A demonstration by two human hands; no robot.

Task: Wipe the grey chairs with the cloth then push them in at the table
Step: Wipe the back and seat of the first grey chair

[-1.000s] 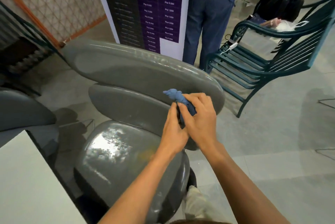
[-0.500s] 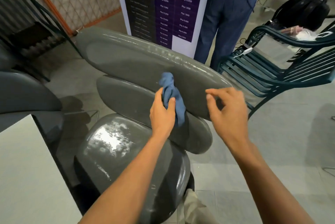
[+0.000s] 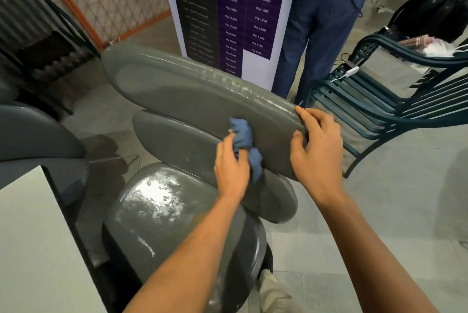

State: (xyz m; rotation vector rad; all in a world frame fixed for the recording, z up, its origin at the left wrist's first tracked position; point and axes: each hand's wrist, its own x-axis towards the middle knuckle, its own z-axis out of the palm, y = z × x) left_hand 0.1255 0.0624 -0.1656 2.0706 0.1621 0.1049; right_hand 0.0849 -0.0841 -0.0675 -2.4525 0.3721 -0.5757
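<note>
A grey chair [image 3: 182,100] with two oval back pads and a shiny seat stands in front of me, next to the white table [image 3: 33,249] at lower left. My left hand [image 3: 231,168] grips a bunched blue cloth [image 3: 244,140] against the lower edge of the upper back pad. My right hand [image 3: 316,140] grips the right end of that upper pad, thumb on top and fingers curled round its edge. A second grey chair [image 3: 33,133] shows partly at the left edge.
A person in blue trousers [image 3: 316,34] stands just behind the chair beside a tall price banner [image 3: 228,9]. A dark green slatted metal bench [image 3: 379,100] with a black bag [image 3: 435,14] is at the right. An orange mesh fence stands at back left.
The cloth passed from both hands to my left hand alone. My right hand moved right and took hold of the end of the upper back pad.
</note>
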